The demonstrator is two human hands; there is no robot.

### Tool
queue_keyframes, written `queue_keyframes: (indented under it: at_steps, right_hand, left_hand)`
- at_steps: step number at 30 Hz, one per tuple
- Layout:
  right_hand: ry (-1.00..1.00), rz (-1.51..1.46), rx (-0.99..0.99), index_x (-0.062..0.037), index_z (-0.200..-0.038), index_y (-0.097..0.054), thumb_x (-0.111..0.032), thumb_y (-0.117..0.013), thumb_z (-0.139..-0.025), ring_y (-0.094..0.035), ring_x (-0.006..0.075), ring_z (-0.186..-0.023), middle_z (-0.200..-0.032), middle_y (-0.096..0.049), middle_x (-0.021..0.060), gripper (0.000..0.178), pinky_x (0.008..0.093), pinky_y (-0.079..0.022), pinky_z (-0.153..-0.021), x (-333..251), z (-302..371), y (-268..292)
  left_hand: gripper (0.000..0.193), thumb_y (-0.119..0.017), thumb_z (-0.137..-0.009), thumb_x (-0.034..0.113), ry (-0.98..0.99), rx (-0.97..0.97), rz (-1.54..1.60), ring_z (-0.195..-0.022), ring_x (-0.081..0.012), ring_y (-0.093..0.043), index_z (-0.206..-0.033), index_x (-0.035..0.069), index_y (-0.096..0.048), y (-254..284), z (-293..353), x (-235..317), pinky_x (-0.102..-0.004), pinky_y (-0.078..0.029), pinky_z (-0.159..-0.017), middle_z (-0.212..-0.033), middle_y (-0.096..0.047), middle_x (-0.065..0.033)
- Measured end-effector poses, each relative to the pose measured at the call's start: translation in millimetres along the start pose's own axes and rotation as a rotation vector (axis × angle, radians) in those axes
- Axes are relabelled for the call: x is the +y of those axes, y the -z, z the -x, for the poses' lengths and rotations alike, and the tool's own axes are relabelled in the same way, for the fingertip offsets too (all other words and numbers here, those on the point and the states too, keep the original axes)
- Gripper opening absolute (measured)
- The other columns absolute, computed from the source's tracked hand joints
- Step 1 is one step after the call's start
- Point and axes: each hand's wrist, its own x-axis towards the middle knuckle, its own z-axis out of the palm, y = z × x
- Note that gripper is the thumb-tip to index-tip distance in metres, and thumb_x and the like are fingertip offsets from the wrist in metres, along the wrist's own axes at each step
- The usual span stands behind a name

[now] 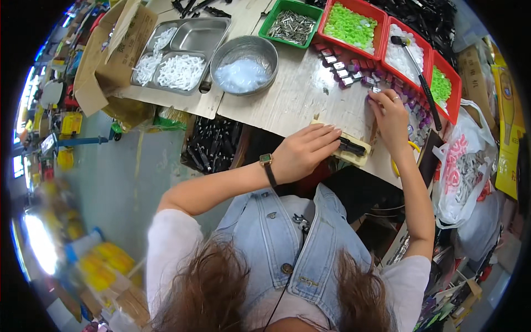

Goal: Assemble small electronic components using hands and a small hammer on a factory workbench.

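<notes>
My left hand (310, 148) lies with its fingers stretched out across a black plastic part (352, 146), which sits in a cream-coloured block (359, 160) at the table's front edge. The fingers cover the left portion of the part, and the thumb is hidden. Further right, my right hand (391, 113) pinches a small silver-topped piece (376, 90) between thumb and forefinger. It is beside a group of similar small purple-and-silver pieces (347, 81) spread over the table.
Red bins hold green pieces (351, 26) and white pieces; a black-handled tool (423, 80) lies across them. Left of these stand a green tray of metal pins (293, 26), a metal bowl (243, 50) and a compartmented steel tray (202, 33). A white plastic bag (462, 166) hangs right.
</notes>
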Motion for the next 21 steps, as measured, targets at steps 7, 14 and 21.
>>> queue_keyframes:
  at_steps: [7,14,21]
  right_hand:
    - [0.026,-0.083,-0.028,-0.0042,-0.097,-0.067,-0.006,-0.069,-0.082,-0.062,0.0272,-0.074,-0.088,-0.064,0.0119,0.015,0.0336,-0.049,-0.067,6.5,15.0,-2.2]
    - [-0.063,-0.173,-0.054,-0.0036,-0.100,-0.067,-0.004,-0.073,-0.079,-0.064,0.0216,-0.073,-0.090,-0.067,0.0113,0.022,0.0305,-0.050,-0.065,0.7,17.6,12.9]
    - [0.191,-0.290,-0.074,-0.0042,-0.099,-0.070,-0.003,-0.078,-0.071,-0.063,0.0231,-0.079,-0.089,-0.067,0.0084,0.029,0.0327,-0.052,-0.067,-95.3,32.2,1.2]
  left_hand:
    - [0.051,-0.067,-0.078,0.011,0.034,-0.205,-0.004,-0.126,-0.0295,-0.049,-0.126,0.001,-0.053,14.4,7.2,11.2,-0.0407,-0.038,-0.108,-0.141,-0.047,-0.0140]
    - [0.010,-0.064,-0.075,0.014,0.216,0.020,-0.474,-0.091,-0.0313,-0.060,-0.084,0.012,-0.067,64.8,-90.1,-104.9,-0.0427,-0.048,-0.077,-0.095,-0.063,-0.0113]
    - [0.019,-0.068,-0.068,0.016,0.535,-0.414,-0.458,-0.079,-0.0354,-0.068,-0.078,0.001,-0.071,72.0,-145.6,-194.8,-0.0411,-0.055,-0.073,-0.081,-0.068,-0.0227]
